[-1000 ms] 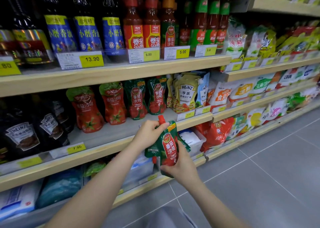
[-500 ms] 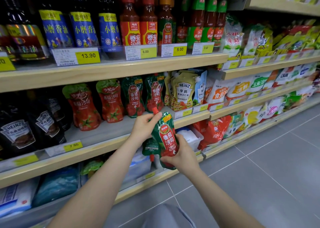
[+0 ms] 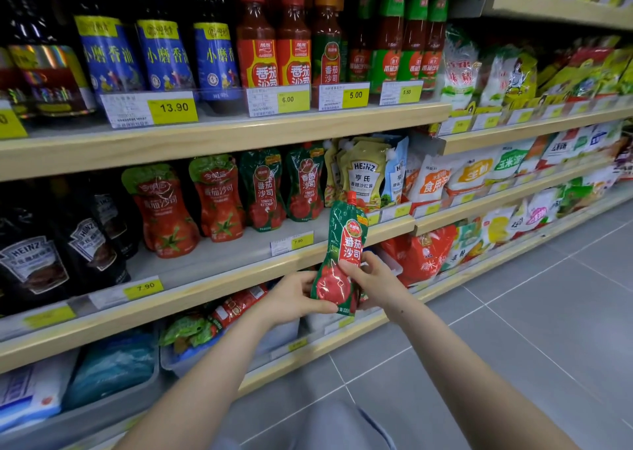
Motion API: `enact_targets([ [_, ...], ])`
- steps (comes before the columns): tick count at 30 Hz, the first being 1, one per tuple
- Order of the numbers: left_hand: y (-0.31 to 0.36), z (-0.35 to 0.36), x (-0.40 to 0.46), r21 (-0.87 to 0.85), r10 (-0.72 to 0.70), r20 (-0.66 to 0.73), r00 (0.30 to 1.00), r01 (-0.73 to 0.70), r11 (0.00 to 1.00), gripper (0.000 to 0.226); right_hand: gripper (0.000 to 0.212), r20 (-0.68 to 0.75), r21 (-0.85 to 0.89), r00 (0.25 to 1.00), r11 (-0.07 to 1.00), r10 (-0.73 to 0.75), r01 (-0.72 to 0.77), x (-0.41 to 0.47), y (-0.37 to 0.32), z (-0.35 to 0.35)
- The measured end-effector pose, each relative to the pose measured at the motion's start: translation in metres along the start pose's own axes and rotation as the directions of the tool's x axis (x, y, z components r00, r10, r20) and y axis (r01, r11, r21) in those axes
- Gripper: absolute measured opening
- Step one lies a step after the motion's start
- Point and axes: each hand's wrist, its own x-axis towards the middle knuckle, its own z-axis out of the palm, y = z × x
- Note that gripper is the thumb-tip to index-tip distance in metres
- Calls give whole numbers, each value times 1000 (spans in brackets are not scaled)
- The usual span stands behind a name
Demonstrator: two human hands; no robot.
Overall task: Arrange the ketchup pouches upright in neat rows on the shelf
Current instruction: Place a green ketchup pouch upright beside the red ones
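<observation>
A green-and-red ketchup pouch [image 3: 344,244] with a red cap is held upright in front of the middle shelf's wooden edge [image 3: 219,292]. My left hand [image 3: 294,299] grips its lower left side and my right hand [image 3: 375,283] grips its lower right side, thumb on the front. On the shelf behind stand two matching green pouches [image 3: 262,189] [image 3: 305,182], upright and side by side. To their left stand two red ketchup pouches [image 3: 164,210] [image 3: 219,196]. Grey shelf surface lies bare in front of them.
Dark Heinz pouches [image 3: 30,261] fill the shelf's left end and yellow Heinz pouches [image 3: 364,172] its right. Price tags [image 3: 291,242] line the edge. Bottles [image 3: 257,45] stand on the shelf above, and bins of packets [image 3: 205,333] sit below. Grey tiled floor [image 3: 513,329] lies to the right.
The pouch has swung from tilted to upright and risen toward the shelf edge. My left hand has slid from its cap down to its lower left side.
</observation>
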Motion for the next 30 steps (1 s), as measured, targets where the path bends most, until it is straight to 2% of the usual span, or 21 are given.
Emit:
enact_targets([
  [2,0,-1,0,6,8,-15,1000,-8,1000,36,22,-7,-9,1000,1000,-9,9,1,-3,3],
  [4,-3,-1,0,11,30,-62,998,-30,999,39,38,-43,-70,999,997,-24,21,3,-6,11],
  [7,-7,2,-2,131,102,-116,988,-87,988,47,40,-112,-169,990,984,-82,62,7,-3,24],
  [10,-6,-6,-4,140,171,-83,982,-158,977,55,52,-212,-92,973,993,-88,69,10,-3,30],
  [11,-7,-16,-5,182,204,-99,974,-184,966,59,52,-228,-83,967,992,-112,96,12,-5,32],
  [12,-8,-30,-8,306,246,-165,955,-188,933,61,51,-242,-87,959,988,-146,128,14,-9,33],
  [13,-9,-47,-13,485,304,-251,919,-152,861,61,52,-256,-107,949,981,-184,161,17,-13,35],
  [15,-17,-88,-28,794,470,-361,806,2,607,53,59,-287,-164,919,959,-271,231,25,-27,38],
  [17,-25,-121,-44,912,545,-371,752,184,367,53,63,-307,-235,885,929,-350,285,38,-40,43],
  [19,-34,-138,-54,932,531,-362,766,289,218,58,64,-309,-330,855,890,-416,313,51,-50,49],
  [23,-59,-148,-57,938,532,-322,783,338,71,61,69,-265,-405,830,838,-491,366,75,-56,67],
  [27,-74,-152,-52,942,581,-294,759,334,40,42,75,-246,-444,803,800,-542,404,95,-54,84],
  [30,-76,-154,-53,948,585,-272,764,318,24,39,76,-234,-485,791,773,-566,410,112,-56,99],
])
